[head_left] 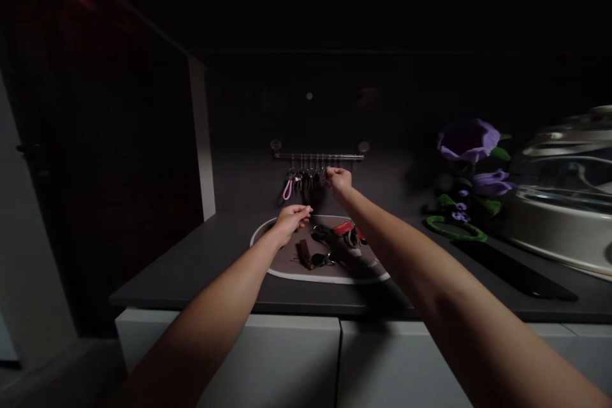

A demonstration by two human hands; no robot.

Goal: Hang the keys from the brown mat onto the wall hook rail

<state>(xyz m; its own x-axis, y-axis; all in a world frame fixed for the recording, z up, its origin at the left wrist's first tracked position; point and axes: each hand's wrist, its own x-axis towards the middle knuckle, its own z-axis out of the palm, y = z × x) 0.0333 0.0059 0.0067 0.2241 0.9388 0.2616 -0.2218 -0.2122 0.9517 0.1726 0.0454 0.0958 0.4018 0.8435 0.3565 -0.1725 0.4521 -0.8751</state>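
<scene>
Your right hand (339,183) is reaching up, fingers pinched narrow on the hanging keys (306,182) under the rail (318,156). Your left hand (291,224) is pinched over the mat (325,278), can't tell if it's holding anything. Loose keys (347,234) sit on that mat, near the counter's (182,261) front edge.

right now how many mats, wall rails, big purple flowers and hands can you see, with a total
mat: 1
wall rail: 1
big purple flowers: 2
hands: 2
total: 6
</scene>
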